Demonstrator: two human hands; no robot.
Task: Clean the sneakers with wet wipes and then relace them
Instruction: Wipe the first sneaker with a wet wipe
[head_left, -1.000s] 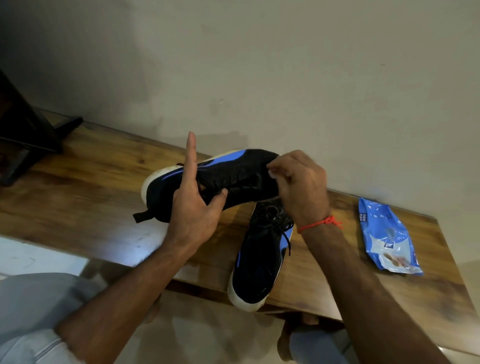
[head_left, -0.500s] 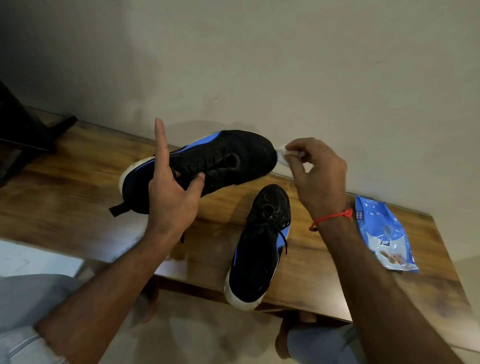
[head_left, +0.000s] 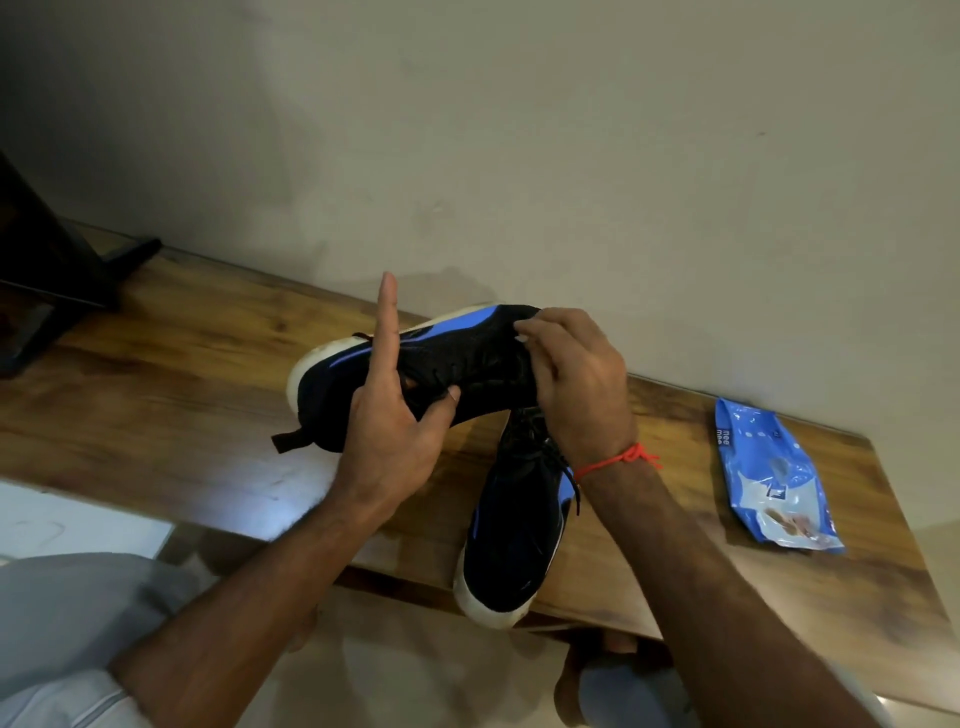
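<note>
Lying sideways in the air above the wooden bench (head_left: 156, 364), the black mesh sneaker with the blue stripe and white sole (head_left: 457, 358) has its long axis running left to right, heel loop to the left, toe to the right and slightly higher. The toe end sits right under the right hand (head_left: 576, 384), so that is the hand nearer the spot to be wiped; the left hand (head_left: 395, 415) is at the middle of the shoe, by the laces.

The left hand grips the shoe at its collar, thumb pressed on the near side, forefinger sticking straight up and free. The right hand is curled over the toe, fingers pinched on something small and white, most likely a wet wipe, though little of it shows. A red thread (head_left: 618, 460) circles that wrist.

Below the held shoe, the second black sneaker (head_left: 514, 535) rests on the bench, heel overhanging the near edge. Well to the right of it lies the blue wipes packet (head_left: 769, 478), flat on the bench.
</note>
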